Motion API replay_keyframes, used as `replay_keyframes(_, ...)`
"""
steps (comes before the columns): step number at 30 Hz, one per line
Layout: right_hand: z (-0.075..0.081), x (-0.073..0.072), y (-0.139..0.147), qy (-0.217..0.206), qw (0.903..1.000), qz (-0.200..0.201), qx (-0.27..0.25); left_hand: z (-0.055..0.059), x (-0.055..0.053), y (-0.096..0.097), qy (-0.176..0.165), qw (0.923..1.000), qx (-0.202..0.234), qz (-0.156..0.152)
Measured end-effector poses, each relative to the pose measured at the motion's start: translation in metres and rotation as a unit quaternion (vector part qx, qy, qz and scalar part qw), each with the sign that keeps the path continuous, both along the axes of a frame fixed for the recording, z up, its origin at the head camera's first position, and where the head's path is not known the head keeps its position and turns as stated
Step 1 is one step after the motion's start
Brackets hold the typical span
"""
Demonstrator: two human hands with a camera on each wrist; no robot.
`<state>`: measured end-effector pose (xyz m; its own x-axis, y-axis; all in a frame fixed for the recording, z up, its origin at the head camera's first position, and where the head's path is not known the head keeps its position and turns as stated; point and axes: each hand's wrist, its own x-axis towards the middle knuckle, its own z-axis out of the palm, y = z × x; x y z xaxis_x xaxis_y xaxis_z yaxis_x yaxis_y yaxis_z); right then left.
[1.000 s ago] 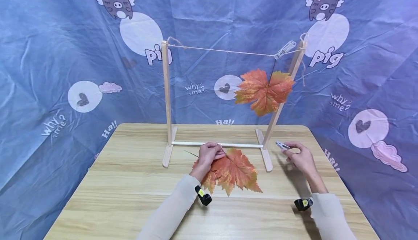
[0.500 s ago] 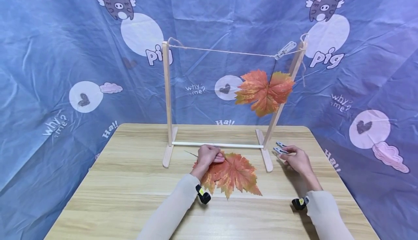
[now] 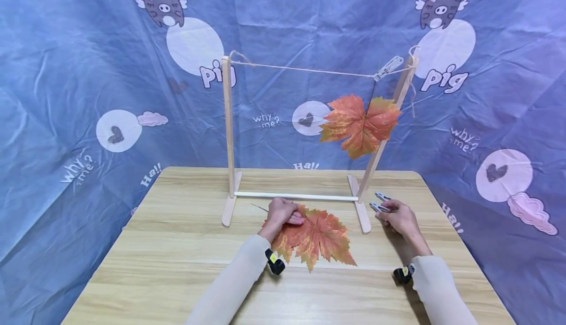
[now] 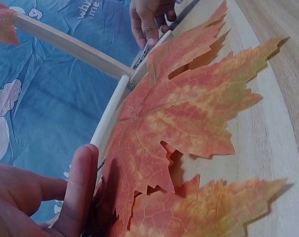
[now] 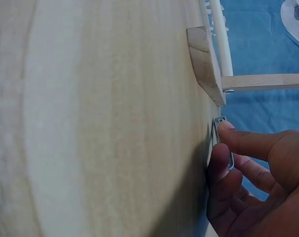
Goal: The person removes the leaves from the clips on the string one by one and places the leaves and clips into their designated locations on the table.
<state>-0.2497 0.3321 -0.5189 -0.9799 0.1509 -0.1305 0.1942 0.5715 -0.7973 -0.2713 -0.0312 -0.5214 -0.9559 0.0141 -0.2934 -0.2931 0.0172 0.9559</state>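
Two orange-red artificial maple leaves lie overlapping on the table; the upper leaf (image 3: 323,234) fans out to the right of my left hand (image 3: 283,213). That hand pinches the leaf's thin dark stem between thumb and fingers, and the lower leaf (image 4: 203,205) shows under it in the left wrist view. To the right of the stand, my right hand (image 3: 401,218) pinches a clothespin (image 5: 220,123) between thumb and fingertip, low over the table. A second clothespin (image 3: 382,196) lies just beyond it. A third clothespin (image 3: 388,68) clamps a hanging maple leaf (image 3: 360,124) to the string.
A wooden stand has a left post (image 3: 229,128), a right post (image 3: 376,165) and a white crossbar (image 3: 296,196) near the table. A string (image 3: 305,69) spans the post tops. Behind the table (image 3: 177,261) hangs a blue printed cloth (image 3: 283,20).
My left hand has lowered slightly, and the upper leaf now lies flatter. My right hand has drawn back a little toward me, with one clothespin held and another showing beyond it.
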Motion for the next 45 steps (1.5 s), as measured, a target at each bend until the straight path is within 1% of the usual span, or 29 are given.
replay_keyframes(7, -0.004, -0.001, 0.000, -0.003, 1.0000, 0.005, 0.002, -0.002, 0.000, -0.002, 0.007, 0.9999, -0.003, -0.008)
replay_keyframes(16, -0.003, 0.000, -0.001, -0.005, 1.0000, 0.000, 0.005, -0.004, 0.000, -0.002, 0.015, 0.9999, 0.005, 0.001)
replay_keyframes(19, -0.001, 0.002, -0.003, 0.002, 1.0000, -0.007, 0.003, -0.004, 0.000, -0.003, 0.021, 0.9997, 0.011, 0.004)
replay_keyframes(21, 0.002, 0.002, -0.004, 0.012, 0.9999, -0.011, 0.002, -0.002, 0.000, -0.005, 0.026, 0.9997, 0.003, 0.003)
replay_keyframes(23, 0.005, 0.001, -0.006, 0.031, 0.9994, -0.015, 0.008, 0.001, 0.000, -0.006, 0.035, 0.9994, -0.009, 0.001)
replay_keyframes(26, 0.013, 0.000, -0.007, 0.061, 0.9978, -0.019, 0.019, 0.008, -0.002, -0.008, 0.051, 0.9982, -0.031, 0.002)
replay_keyframes(29, 0.024, 0.000, -0.010, 0.089, 0.9954, -0.021, 0.028, 0.016, -0.006, -0.010, 0.067, 0.9970, -0.037, 0.010)
replay_keyframes(33, 0.040, -0.002, -0.014, 0.120, 0.9915, -0.024, 0.043, 0.029, -0.012, -0.013, 0.079, 0.9958, -0.040, 0.022)
replay_keyframes(36, 0.053, -0.005, -0.017, 0.140, 0.9882, -0.032, 0.052, 0.042, -0.014, -0.016, 0.097, 0.9941, -0.043, 0.025)
replay_keyframes(38, 0.062, -0.006, -0.020, 0.150, 0.9869, -0.037, 0.047, 0.050, -0.015, -0.017, 0.111, 0.9927, -0.040, 0.024)
replay_keyframes(41, 0.076, -0.007, -0.024, 0.159, 0.9862, -0.033, 0.029, 0.062, -0.016, -0.018, 0.132, 0.9905, -0.033, 0.022)
replay_keyframes(45, 0.095, -0.008, -0.031, 0.181, 0.9830, -0.030, 0.005, 0.079, -0.015, -0.019, 0.153, 0.9878, -0.014, 0.021)
